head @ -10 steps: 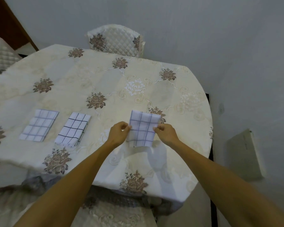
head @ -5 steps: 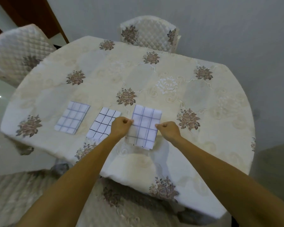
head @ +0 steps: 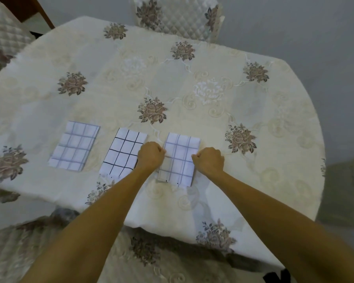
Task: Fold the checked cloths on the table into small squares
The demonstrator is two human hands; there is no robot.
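Note:
Three folded checked cloths lie in a row near the front edge of the table [head: 192, 64]. The right one, a white cloth with grey-blue checks [head: 179, 158], lies flat between my hands. My left hand [head: 150, 156] pinches its left edge and my right hand [head: 208, 160] pinches its right edge. A white cloth with black checks [head: 122, 153] lies just left of my left hand, which covers its near right corner. Further left lies a pale blue checked cloth [head: 75, 149], untouched.
A cream tablecloth with brown flower prints covers the table and hangs over the front edge. A quilted chair [head: 178, 17] stands at the far side and another [head: 2, 39] at the far left. Grey floor lies to the right.
My hands have carried the grey-blue checked cloth leftward, close beside the black checked cloth. The view has swung so the table sits more to the right.

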